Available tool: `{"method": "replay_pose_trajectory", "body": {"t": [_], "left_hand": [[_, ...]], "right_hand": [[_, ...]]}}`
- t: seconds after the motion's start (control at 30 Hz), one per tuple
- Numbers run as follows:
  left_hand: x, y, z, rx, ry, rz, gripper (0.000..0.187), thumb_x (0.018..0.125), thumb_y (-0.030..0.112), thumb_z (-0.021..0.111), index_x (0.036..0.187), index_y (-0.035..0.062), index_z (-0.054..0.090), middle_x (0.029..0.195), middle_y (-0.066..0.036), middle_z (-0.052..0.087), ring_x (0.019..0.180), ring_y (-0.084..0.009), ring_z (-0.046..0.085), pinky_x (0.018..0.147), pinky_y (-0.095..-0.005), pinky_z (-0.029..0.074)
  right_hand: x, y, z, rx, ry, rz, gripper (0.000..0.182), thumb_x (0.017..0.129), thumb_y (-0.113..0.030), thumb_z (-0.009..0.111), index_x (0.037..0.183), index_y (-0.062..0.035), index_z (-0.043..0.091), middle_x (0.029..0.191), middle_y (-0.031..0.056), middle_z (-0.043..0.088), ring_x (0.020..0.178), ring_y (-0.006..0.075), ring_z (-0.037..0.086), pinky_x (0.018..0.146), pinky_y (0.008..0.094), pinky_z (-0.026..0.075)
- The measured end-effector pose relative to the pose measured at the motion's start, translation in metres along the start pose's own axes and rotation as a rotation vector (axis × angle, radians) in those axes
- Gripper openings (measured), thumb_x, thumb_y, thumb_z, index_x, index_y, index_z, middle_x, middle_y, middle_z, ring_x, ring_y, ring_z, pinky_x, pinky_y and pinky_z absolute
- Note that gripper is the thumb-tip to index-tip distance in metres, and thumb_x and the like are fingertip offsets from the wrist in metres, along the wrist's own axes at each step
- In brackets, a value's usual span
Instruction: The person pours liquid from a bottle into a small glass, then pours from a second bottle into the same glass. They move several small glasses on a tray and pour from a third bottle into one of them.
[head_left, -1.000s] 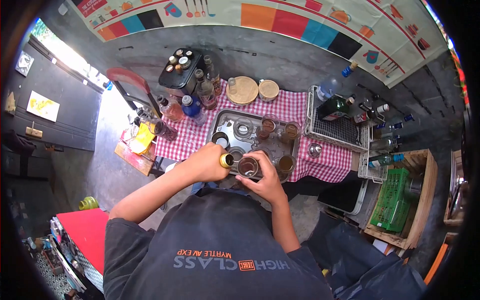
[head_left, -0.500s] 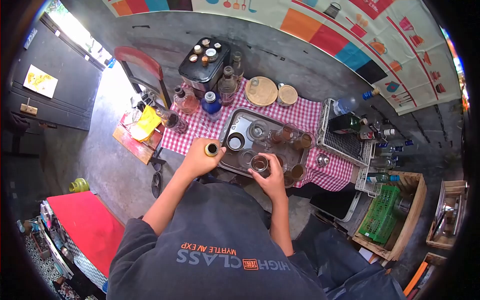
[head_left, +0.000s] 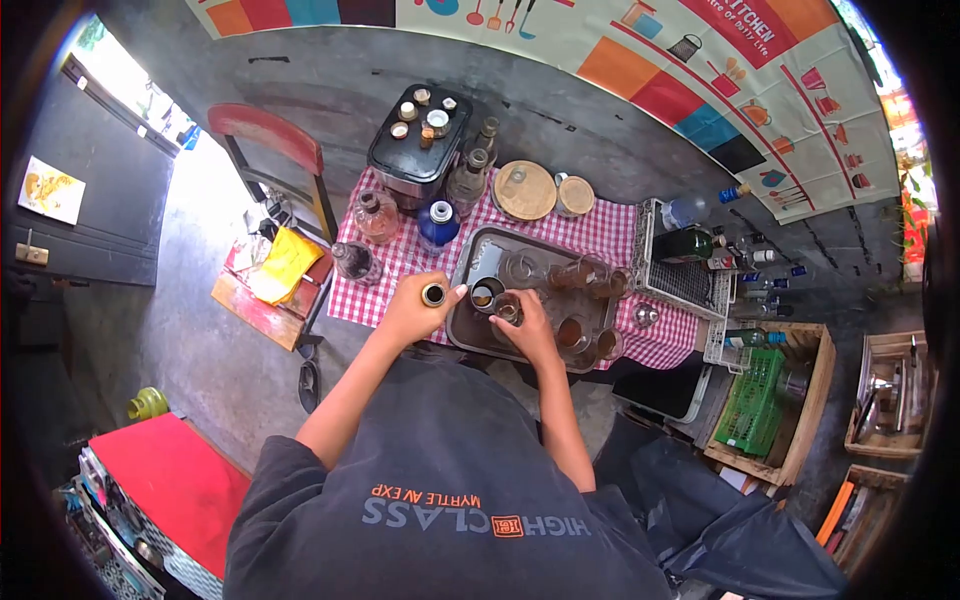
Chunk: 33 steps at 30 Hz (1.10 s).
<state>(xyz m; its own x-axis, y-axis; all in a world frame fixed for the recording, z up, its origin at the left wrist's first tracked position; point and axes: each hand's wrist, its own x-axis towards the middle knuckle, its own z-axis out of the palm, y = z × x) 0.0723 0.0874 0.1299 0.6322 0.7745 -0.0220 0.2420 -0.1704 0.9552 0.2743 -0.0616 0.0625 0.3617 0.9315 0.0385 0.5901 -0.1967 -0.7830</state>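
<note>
My left hand [head_left: 410, 312] is wrapped round a small round container [head_left: 433, 294] with a golden rim and dark mouth. Its lower part is hidden by the fingers. My right hand [head_left: 532, 330] grips a drinking glass [head_left: 508, 308], its mouth beside a metal cup [head_left: 487, 290]. The cup stands at the left part of a grey metal tray [head_left: 487, 256] and has something brownish inside. Behind it on the tray is a clear glass [head_left: 519, 268]. More glasses with brown liquid [head_left: 574, 334] are on the tray's right side.
Bottles, one pink [head_left: 376, 218] and one blue [head_left: 438, 227], stand left on the checked cloth [head_left: 400, 262]. A black-lidded bin [head_left: 420, 140] holds several caps. Wooden-lidded jars [head_left: 525, 190] are at the back. A wire rack [head_left: 690, 265] of bottles borders the right.
My right hand has brought its glass leftward to the metal cup. My left hand still holds the container near the cup. The camera view has shifted slightly.
</note>
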Motion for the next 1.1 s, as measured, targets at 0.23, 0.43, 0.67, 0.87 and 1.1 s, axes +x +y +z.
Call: {"method": "replay_pose_trajectory", "body": {"t": [0.23,0.43,0.67,0.87,1.1], "left_hand": [[0.025,-0.026,-0.021,-0.033,-0.043,0.029,0.036,0.091,0.025,0.076,0.073,0.0007,0.057,0.06,-0.009,0.054,0.055,-0.015,0.048,0.055,-0.0352,0.04],[0.039,-0.034,-0.029,-0.041,-0.153,0.107,0.034,0.091,0.023,0.076,0.073,0.002,0.055,0.061,-0.007,0.054,0.057,-0.0139,0.047,0.056,-0.0334,0.041],[0.041,-0.049,-0.034,-0.044,-0.187,0.206,0.031,0.091,0.02,0.075,0.074,0.0019,0.056,0.061,-0.012,0.056,0.055,-0.0208,0.051,0.056,-0.0369,0.043],[0.042,-0.057,-0.03,-0.079,-0.157,0.26,0.03,0.09,0.018,0.076,0.074,0.0024,0.056,0.061,-0.011,0.056,0.055,-0.021,0.051,0.055,-0.0364,0.043],[0.042,-0.055,-0.029,-0.125,-0.155,0.261,0.029,0.088,0.016,0.076,0.073,0.0025,0.054,0.061,-0.014,0.055,0.053,-0.026,0.051,0.054,-0.0386,0.042]], "right_hand": [[0.016,0.006,0.02,-0.07,-0.043,0.114,0.053,0.077,-0.016,0.085,0.121,0.0004,0.06,0.114,0.0168,0.061,0.108,0.0365,0.063,0.092,0.0416,0.051],[0.02,0.017,0.036,-0.133,-0.021,0.159,0.053,0.077,-0.018,0.085,0.12,0.0008,0.061,0.115,0.0183,0.062,0.11,0.0381,0.063,0.094,0.0424,0.051],[0.026,0.03,0.043,-0.201,-0.033,0.217,0.054,0.076,-0.02,0.085,0.119,0.0006,0.062,0.117,0.0198,0.062,0.111,0.0395,0.062,0.094,0.0433,0.05],[0.036,0.028,0.043,-0.26,-0.087,0.247,0.056,0.076,-0.023,0.086,0.119,0.0013,0.062,0.12,0.0211,0.062,0.112,0.0405,0.062,0.096,0.0442,0.05],[0.041,0.021,0.041,-0.339,-0.154,0.257,0.056,0.076,-0.025,0.086,0.118,0.0031,0.062,0.119,0.0224,0.062,0.112,0.0409,0.061,0.096,0.0442,0.05]]}}
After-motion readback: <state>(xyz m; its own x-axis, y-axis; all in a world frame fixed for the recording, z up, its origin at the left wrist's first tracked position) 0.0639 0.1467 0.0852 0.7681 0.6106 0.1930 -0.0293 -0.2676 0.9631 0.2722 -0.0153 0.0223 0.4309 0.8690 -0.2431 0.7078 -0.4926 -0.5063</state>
